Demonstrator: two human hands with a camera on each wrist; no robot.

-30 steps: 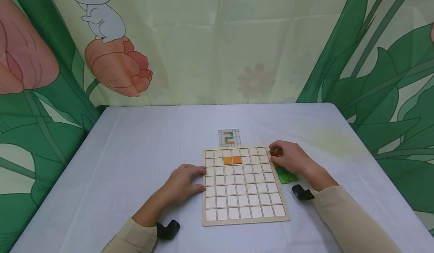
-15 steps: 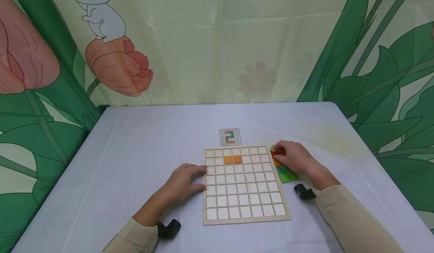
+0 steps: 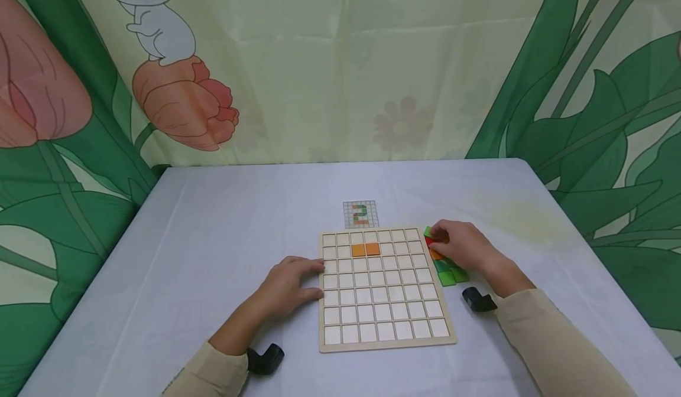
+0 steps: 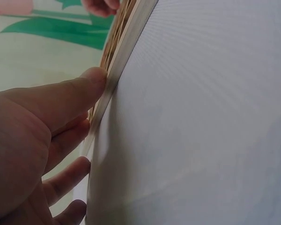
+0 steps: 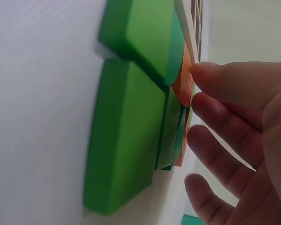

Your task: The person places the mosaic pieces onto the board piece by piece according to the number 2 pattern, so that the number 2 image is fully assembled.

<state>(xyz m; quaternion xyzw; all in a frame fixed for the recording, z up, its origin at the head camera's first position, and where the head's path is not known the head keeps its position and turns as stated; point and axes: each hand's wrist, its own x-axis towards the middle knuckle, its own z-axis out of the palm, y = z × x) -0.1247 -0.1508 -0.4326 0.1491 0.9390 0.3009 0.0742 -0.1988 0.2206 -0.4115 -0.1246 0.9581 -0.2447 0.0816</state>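
In the head view, my left hand (image 3: 287, 286) rests against the left edge of a wooden grid board (image 3: 387, 345); its thumb and fingertips touch the rim. Two orange square tiles (image 3: 365, 249) sit side by side in the board's second row. My right hand (image 3: 468, 246) is at a cluster of loose tiles by the board's right edge, partly covering them. Red (image 3: 428, 240), orange and several green tiles (image 3: 448, 276) show there. In the right wrist view, the thumb is at an orange tile (image 5: 184, 84), fingers loosely bent, with no tile visible between them.
A small pattern card (image 3: 360, 214) with coloured squares lies just beyond the board. White cloth covers the table (image 3: 239, 214). A printed curtain (image 3: 340, 90) hangs behind it. Black wrist cameras (image 3: 265, 360) are worn on both wrists.
My right hand has shifted slightly right, away from the board's edge, uncovering more of the red, orange and green tiles. The left hand stays at the board's rim.
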